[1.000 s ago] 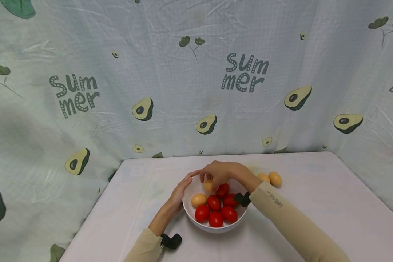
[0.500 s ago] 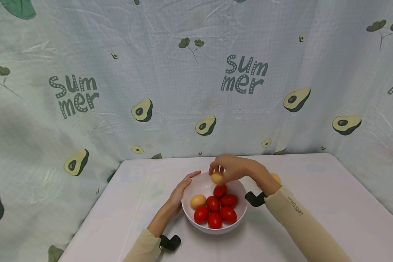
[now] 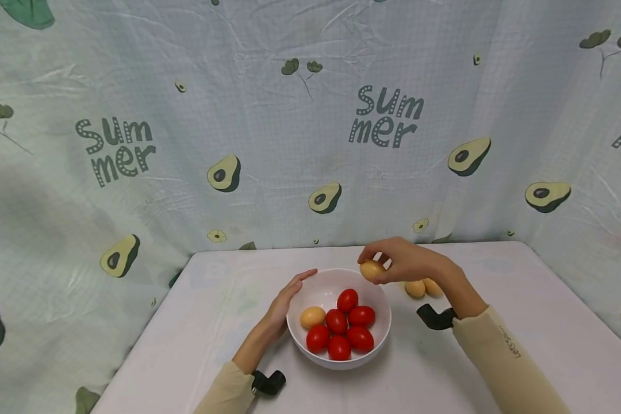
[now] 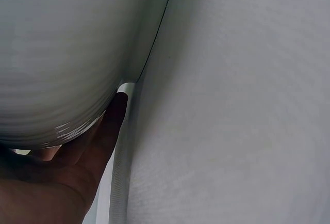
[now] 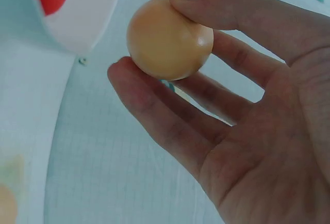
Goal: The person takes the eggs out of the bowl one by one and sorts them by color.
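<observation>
My right hand (image 3: 409,263) pinches a smooth yellow-tan egg (image 3: 372,270) just over the far right rim of the white bowl (image 3: 336,364). In the right wrist view the egg (image 5: 167,38) sits between thumb and fingertips, away from the palm. My left hand (image 3: 284,305) lies along the bowl's left side with its fingers extended; in the left wrist view the fingers (image 4: 90,157) press against its outer wall. Inside the bowl are several glossy red egg-shaped pieces (image 3: 336,321) and one yellow-tan egg (image 3: 313,317).
Two more yellow-tan eggs lie on the table to the right of the bowl, the nearer one (image 3: 415,288) partly beside the other (image 3: 432,288). The pale table (image 3: 227,299) ends at a printed curtain (image 3: 269,144) behind it.
My right hand has lifted the yellow-tan egg from inside the bowl and carried it up and right to the rim. The left hand has stayed at the bowl's side.
</observation>
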Demonstrator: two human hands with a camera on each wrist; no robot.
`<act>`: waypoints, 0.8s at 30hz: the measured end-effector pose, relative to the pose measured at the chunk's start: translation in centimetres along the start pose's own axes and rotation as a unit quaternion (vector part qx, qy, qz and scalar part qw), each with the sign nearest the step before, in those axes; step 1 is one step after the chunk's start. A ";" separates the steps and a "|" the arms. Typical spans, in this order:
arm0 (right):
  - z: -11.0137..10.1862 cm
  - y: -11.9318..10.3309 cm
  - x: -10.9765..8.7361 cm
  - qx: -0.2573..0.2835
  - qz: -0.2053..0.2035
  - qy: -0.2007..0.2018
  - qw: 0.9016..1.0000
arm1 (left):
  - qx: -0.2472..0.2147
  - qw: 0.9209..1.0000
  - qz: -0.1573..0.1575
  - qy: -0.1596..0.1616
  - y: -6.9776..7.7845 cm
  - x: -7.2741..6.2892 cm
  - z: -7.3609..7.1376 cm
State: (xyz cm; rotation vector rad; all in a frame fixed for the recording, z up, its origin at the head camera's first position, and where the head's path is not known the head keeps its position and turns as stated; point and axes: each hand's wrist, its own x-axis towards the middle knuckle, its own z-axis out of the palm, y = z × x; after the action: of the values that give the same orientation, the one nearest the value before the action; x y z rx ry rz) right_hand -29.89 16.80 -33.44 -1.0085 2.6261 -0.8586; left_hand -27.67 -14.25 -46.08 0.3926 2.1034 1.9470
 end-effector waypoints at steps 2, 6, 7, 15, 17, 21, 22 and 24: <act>-0.1 0.6 -0.6 -0.008 -0.001 0.020 1.000 | 0.000 1.000 -0.001 0.001 0.0 0.0 0.0; -0.1 2.0 -1.7 -0.019 0.003 0.058 0.998 | -0.002 1.000 -0.006 0.001 -0.1 -0.1 -0.1; -0.1 2.3 -1.9 -0.019 0.007 0.066 0.998 | -0.003 1.000 -0.006 0.001 -0.2 -0.1 -0.1; -0.5 4.5 -4.6 -0.012 0.030 0.095 0.995 | 0.000 1.000 -0.003 -0.001 -0.2 -0.1 0.0; -0.5 5.2 -5.3 -0.008 0.042 0.102 0.994 | 0.001 1.000 -0.001 -0.002 -0.3 0.0 0.0; -0.7 6.6 -6.6 -0.007 0.050 0.122 0.991 | -0.001 1.000 0.001 -0.005 -0.2 0.0 0.0; -0.7 7.0 -6.8 -0.009 0.046 0.128 0.991 | 0.000 1.000 0.001 -0.005 -0.1 0.0 -0.1; -0.8 7.6 -7.3 -0.013 0.040 0.140 0.989 | -0.002 1.000 0.001 -0.003 0.0 0.0 -0.1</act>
State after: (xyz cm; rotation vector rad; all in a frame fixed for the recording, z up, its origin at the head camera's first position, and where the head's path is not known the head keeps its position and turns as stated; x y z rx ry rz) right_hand -28.91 26.53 -37.39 -0.8339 2.8933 -1.0145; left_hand -27.66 -14.37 -46.11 0.3982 2.0963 1.9484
